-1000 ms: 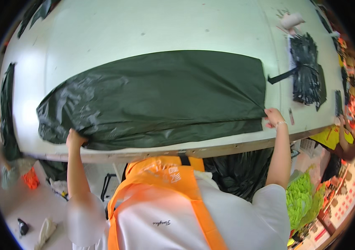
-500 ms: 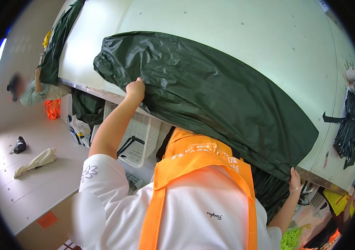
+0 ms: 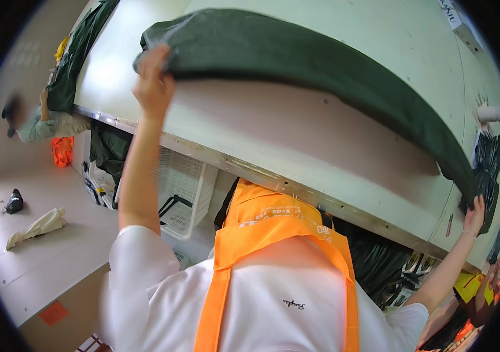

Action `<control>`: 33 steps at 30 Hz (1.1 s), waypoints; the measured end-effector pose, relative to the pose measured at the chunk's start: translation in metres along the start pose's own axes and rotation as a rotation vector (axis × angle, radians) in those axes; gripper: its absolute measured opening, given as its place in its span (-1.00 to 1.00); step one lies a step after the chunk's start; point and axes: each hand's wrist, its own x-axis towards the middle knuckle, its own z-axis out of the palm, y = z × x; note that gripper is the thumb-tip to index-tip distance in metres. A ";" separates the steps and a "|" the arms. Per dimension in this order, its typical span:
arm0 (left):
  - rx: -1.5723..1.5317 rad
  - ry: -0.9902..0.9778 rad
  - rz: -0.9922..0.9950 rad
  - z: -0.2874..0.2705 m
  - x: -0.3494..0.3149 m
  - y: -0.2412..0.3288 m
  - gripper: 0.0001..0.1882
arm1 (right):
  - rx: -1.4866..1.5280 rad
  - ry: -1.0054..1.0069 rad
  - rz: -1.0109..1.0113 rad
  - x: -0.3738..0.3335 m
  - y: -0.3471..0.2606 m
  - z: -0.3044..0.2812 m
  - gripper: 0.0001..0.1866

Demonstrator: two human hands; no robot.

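Note:
A long, dark green rain garment [image 3: 273, 50] arches across the far part of the pale worktable [image 3: 297, 141], its near edge lifted off the surface. Fingers closed, my left hand [image 3: 155, 87] grips it near its bunched left end. At the far right, my right hand [image 3: 474, 218] pinches the narrow end, close to a bundle of black strips [image 3: 489, 155]. Part of the cloth is blurred by motion.
Below the table's metal edge stand a white plastic basket [image 3: 185, 193] and dark cloth [image 3: 373, 258]. A white roll [image 3: 489, 113] lies at the right. At the far left a person [image 3: 32, 120] handles other dark green cloth [image 3: 76, 64]. A second table [image 3: 50, 267] holds a rolled cream cloth [image 3: 37, 227].
Both hands have moved away from me with the garment, the right one also outward to the right. The garment's near edge has left the table's front edge, baring the tabletop.

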 end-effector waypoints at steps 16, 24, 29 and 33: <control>-0.036 -0.329 -0.649 0.032 -0.115 -0.171 -0.40 | -1.173 -0.142 -0.831 -0.069 0.048 0.344 -0.60; -0.201 -0.763 -1.164 0.135 -0.059 -0.308 -0.03 | -1.163 -0.743 -0.679 -0.131 0.061 0.684 -0.74; -0.382 -0.951 -1.236 0.149 -0.052 -0.299 -0.18 | -1.132 -1.156 -0.364 -0.144 0.047 0.719 -0.73; -0.792 -0.807 -1.169 0.138 -0.050 -0.302 -0.42 | -1.056 -1.343 0.018 -0.151 0.021 0.717 -0.81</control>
